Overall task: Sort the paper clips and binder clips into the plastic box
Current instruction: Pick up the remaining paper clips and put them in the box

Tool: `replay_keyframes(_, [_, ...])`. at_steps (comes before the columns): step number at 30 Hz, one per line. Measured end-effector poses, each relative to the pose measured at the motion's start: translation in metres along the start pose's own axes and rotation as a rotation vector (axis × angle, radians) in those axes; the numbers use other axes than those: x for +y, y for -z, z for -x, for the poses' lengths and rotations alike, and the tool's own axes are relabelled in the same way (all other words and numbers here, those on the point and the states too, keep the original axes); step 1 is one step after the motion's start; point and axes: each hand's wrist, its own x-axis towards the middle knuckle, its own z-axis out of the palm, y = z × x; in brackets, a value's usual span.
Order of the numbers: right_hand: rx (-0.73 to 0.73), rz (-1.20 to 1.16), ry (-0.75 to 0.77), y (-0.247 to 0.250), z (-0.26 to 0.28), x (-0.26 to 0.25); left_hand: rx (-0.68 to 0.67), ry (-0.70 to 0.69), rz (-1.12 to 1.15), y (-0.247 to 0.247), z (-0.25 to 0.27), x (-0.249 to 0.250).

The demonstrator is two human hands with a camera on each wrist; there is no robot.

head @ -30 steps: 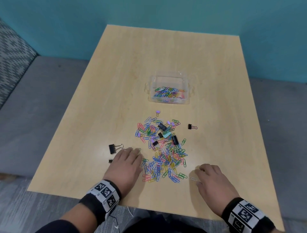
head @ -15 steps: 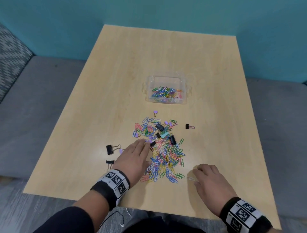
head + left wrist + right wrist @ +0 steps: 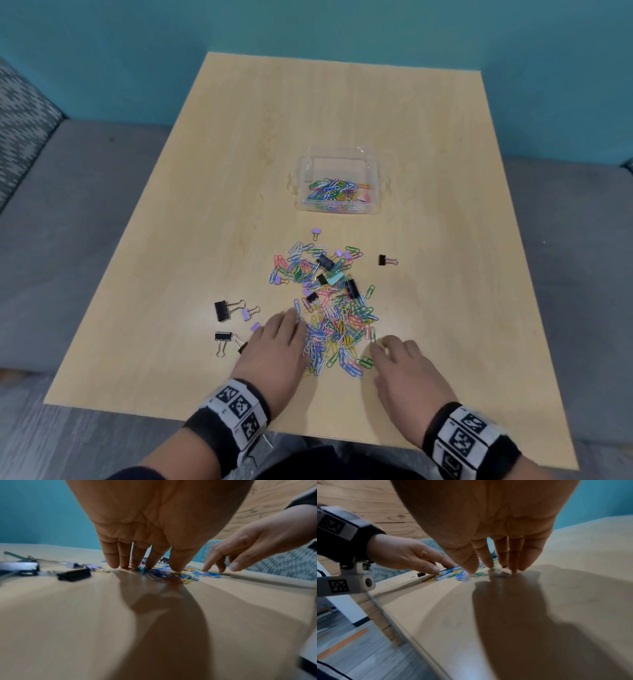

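A clear plastic box (image 3: 374,192) stands mid-table with several coloured paper clips in it. Nearer me lies a loose pile of paper clips (image 3: 337,317) with black, purple and teal binder clips (image 3: 352,288) mixed in. My left hand (image 3: 286,325) lies flat at the pile's left edge, its straight fingers (image 3: 112,561) touching the table and the clips (image 3: 171,574). My right hand (image 3: 394,349) is at the pile's lower right corner, fingertips (image 3: 489,562) down on the table beside the clips (image 3: 452,573). Neither hand holds anything.
Stray binder clips lie left of my left hand: two black ones (image 3: 222,310) (image 3: 222,337) and small purple ones (image 3: 246,314). A black clip (image 3: 384,259) sits right of the pile and a purple one (image 3: 316,233) near the box. The table's front edge (image 3: 342,442) is close.
My left hand slid right onto the pile's left edge. My right hand moved left, up to the pile's lower right corner.
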Motion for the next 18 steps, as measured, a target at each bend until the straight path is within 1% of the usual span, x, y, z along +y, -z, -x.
replay_keyframes(3, [-0.01,-0.03,0.074,-0.001,-0.015,-0.025,-0.024,-0.031,0.056,-0.007,0.003,0.014])
replay_keyframes(5, [0.009,-0.091,0.102,0.002,-0.02,-0.027,-0.005,0.026,0.082,-0.003,0.007,0.019])
replay_keyframes(6, [0.031,-0.123,0.075,0.003,-0.019,-0.024,0.01,0.078,0.12,0.0,0.012,0.02])
replay_keyframes(8, [0.041,-0.146,-0.036,0.003,-0.014,-0.013,0.031,0.156,0.205,0.005,0.02,0.023])
replay_keyframes(10, [-0.007,-0.104,-0.123,0.003,-0.012,-0.008,0.025,0.17,0.235,0.002,0.022,0.024])
replay_keyframes(11, [-0.026,-0.082,-0.125,0.002,-0.014,-0.009,0.036,0.16,0.231,0.0,0.019,0.024])
replay_keyframes(14, [-0.033,-0.07,-0.043,0.004,-0.032,-0.024,0.038,0.139,0.236,0.004,0.0,0.026])
replay_keyframes(18, [-0.021,-0.073,-0.006,0.007,-0.063,-0.038,0.001,0.13,0.19,0.012,-0.024,0.03])
